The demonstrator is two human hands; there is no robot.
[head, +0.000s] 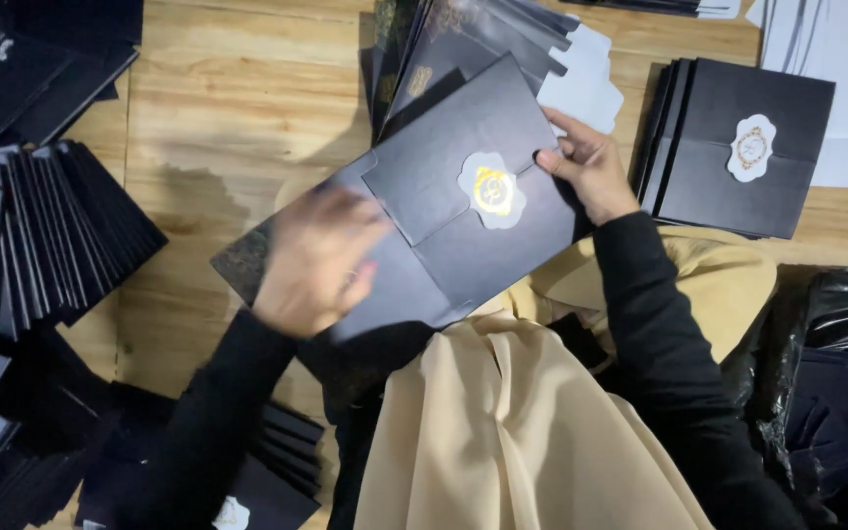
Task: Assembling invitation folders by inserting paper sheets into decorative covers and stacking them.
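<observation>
A pale wooden floor [238, 88] fills the upper half of the frame, strewn with dark stationery. At the left edge a fanned row of black cards [61, 231] leans over; at upper right lies a neat stack of closed folders [738, 147], each with a white-and-gold seal. In the centre the black folder [463, 211] rests tilted above the person's lap – flaps folded shut, its scalloped seal [492, 190] in the middle. The right hand [586, 167] pinches its upper right edge. The left hand [316, 260], blurred, lies flat on its lower left part, fingers loosely spread
</observation>
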